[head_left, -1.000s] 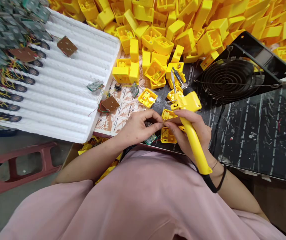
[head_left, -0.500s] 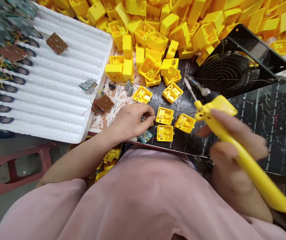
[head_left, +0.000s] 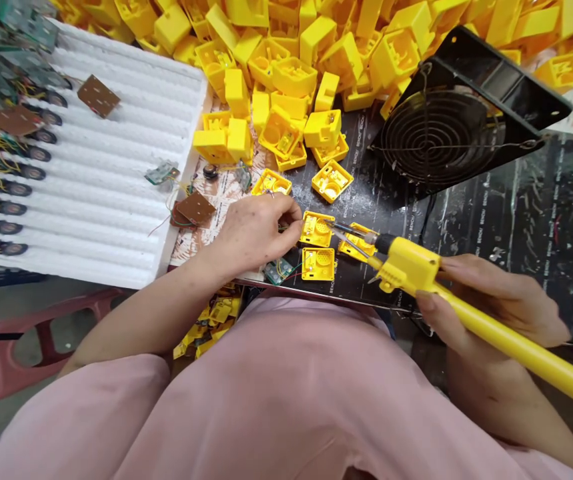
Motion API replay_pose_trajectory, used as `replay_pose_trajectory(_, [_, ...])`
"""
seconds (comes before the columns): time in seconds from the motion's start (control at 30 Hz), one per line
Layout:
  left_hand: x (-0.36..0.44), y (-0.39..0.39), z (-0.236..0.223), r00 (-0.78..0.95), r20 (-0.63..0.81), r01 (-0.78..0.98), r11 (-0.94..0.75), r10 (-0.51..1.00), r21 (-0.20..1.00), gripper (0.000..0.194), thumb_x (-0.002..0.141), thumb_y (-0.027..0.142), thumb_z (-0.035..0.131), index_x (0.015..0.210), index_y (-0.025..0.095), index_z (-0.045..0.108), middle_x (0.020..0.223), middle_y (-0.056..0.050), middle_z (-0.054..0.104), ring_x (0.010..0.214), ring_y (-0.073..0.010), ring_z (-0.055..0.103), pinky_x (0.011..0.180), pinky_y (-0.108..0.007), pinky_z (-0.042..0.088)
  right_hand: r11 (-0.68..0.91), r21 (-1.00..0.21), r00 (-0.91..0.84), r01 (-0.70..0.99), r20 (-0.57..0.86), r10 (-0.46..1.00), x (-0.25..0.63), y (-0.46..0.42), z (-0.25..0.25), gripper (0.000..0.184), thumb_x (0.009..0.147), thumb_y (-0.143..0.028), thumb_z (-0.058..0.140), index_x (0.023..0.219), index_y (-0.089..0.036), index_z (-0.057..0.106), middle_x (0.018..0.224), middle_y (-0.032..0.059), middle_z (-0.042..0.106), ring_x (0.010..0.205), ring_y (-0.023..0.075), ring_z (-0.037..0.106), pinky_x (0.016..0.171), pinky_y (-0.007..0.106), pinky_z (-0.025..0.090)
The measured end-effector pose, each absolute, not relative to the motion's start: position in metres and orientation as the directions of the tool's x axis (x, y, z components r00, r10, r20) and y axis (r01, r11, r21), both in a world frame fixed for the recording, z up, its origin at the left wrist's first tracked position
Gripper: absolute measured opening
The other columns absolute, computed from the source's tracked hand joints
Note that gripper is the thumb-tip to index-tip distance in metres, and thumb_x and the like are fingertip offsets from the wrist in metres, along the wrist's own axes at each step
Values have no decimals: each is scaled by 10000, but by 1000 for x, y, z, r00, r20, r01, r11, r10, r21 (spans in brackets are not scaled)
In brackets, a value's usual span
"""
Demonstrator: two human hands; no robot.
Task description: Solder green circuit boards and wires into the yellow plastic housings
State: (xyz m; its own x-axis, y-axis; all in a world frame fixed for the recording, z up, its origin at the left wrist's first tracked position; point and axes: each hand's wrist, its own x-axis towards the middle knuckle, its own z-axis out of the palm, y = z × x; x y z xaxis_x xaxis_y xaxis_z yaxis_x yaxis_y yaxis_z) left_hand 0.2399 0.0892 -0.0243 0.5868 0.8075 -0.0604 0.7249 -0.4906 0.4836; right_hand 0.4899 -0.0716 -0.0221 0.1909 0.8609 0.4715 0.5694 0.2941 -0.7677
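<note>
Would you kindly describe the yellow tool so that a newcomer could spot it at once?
Start from the large black fan on the dark tabletop. On its near side, the right hand grips the yellow tool, which points toward the small open cases. Those are yellow too, but boxy, while the tool has a long smooth handle and slim metal prongs.
</note>
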Motion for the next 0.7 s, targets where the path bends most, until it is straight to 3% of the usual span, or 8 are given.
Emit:
replay_pose_trajectory(0.2, [248,89,-28,589,-43,772,-547,807,322,308,927,316,533,985,190,808,880,-73,817,828,-238,741,740,-336,490,516,-582,-75,629,615,785,490,-55,-27,298,838,-182,934,1050,-260,739,809,-4,787,643,189,758,484,273,607])
replay_pose_trajectory(0.33, [248,91,-26,609,-61,764,-564,791,312,304,924,312,539,989,193,811,876,-69,815,825,-238,743,730,-333,496,522,-504,-120,688,631,767,489,-48,-29,244,881,-277,926,915,-274,684,779,-22,787,603,165,745,429,246,552])
replay_pose_trajectory(0.47, [251,94,-21,619,-124,775,-577,776,259,283,912,302,548,968,189,801,904,-98,819,862,-283,760,704,-355,485,534,-461,-202,709,593,780,490,-46,-24,197,923,-251,876,908,-284,682,781,-41,789,634,147,756,518,229,601])
replay_pose_trajectory(0.57, [255,94,-16,624,-173,779,-592,762,205,276,907,283,541,963,184,792,922,-111,820,896,-311,770,698,-365,470,525,-494,-250,693,518,818,497,-48,-21,156,940,-207,838,910,-268,697,814,-24,795,683,139,766,607,223,632])
replay_pose_trajectory(0.7, [259,94,-12,621,-193,783,-596,759,176,259,901,265,550,963,196,792,919,-98,817,902,-304,766,691,-356,447,395,-650,-74,650,463,883,511,-55,-28,225,1014,-416,769,842,-276,727,784,3,774,686,153,758,570,237,607])
